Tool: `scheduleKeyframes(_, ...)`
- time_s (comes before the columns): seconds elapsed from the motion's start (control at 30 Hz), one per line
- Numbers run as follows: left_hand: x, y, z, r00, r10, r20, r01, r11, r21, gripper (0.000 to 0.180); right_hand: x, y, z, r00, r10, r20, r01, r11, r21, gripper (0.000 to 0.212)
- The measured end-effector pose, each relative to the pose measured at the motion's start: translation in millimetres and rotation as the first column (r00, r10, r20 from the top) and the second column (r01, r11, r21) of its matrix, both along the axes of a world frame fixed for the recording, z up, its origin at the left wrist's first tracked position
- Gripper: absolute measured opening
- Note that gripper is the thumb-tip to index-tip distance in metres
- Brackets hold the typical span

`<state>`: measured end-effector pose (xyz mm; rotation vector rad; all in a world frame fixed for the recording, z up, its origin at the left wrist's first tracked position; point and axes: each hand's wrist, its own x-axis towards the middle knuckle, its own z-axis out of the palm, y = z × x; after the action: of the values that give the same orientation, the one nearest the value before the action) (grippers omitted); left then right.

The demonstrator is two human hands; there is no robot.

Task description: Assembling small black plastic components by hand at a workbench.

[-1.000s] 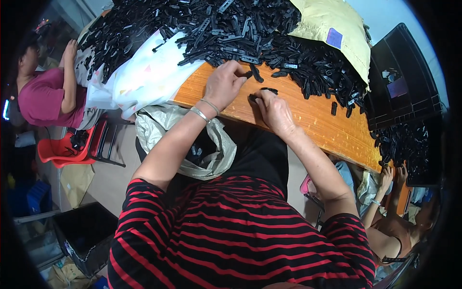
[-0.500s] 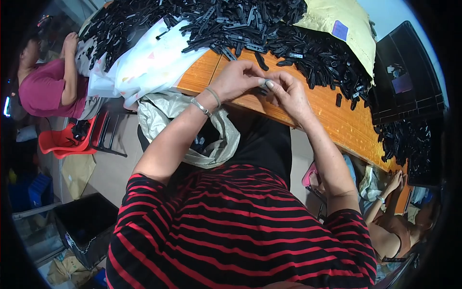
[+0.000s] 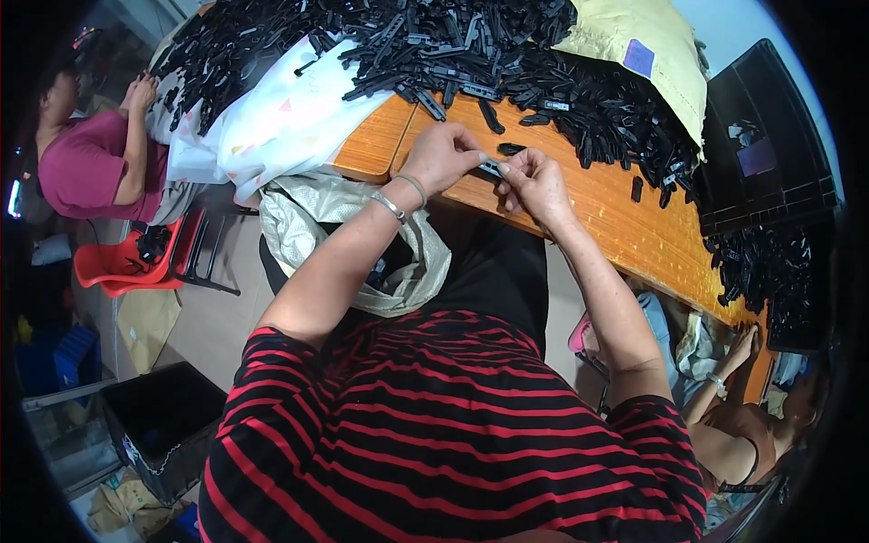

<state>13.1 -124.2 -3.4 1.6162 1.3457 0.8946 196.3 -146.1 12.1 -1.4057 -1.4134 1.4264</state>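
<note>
Over the front edge of the wooden table (image 3: 593,201), my two hands hold one small, narrow black piece (image 3: 490,168) with a shiny grey face between them. My left hand (image 3: 444,159) pinches its left end between thumb and fingertips. The fingers of my right hand (image 3: 538,185) close round the other end and hide part of it. Just beyond my fingers lies a loose black piece (image 3: 510,147). Farther back spreads a large pile of similar long black pieces (image 3: 444,45); their exact kind I cannot make out.
White plastic sheeting (image 3: 290,122) covers the table's left part. An open woven sack (image 3: 421,271) sits by my lap. A yellowish sack (image 3: 634,41) and a black crate (image 3: 769,154) stand right of the pile. People (image 3: 100,167) work at both sides. A black bin (image 3: 163,425) stands lower left.
My hands have come slightly toward me and parted a little, so the black piece shows between them. The loose piece beyond my fingers is now in sight.
</note>
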Motion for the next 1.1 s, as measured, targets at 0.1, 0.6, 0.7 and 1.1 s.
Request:
scheduleKeyframes(0.1,0,1,-4,1.0,0.001,-0.015,-0.001,1.0,0.028,0.019,-2,2,3,0.998,0.005,0.067,-0.002,0.999,-0.033,0.016)
scheduleKeyframes(0.6,-30,-32,2,0.981,-0.004,-0.196,0.017,0.998,0.068,0.019,7,8,0,0.935,0.249,0.253,-0.241,0.968,-0.063,0.026)
scheduleKeyframes(0.7,-82,-72,13,0.984,-0.097,-0.151,0.09,0.994,-0.055,0.01,19,2,3,0.822,-0.036,0.568,-0.233,0.89,0.392,0.014)
scheduleKeyframes(1.1,-58,42,14,0.66,0.317,-0.681,0.249,0.763,0.597,0.022,0,18,0,0.749,-0.169,0.64,-0.338,0.735,0.589,0.021)
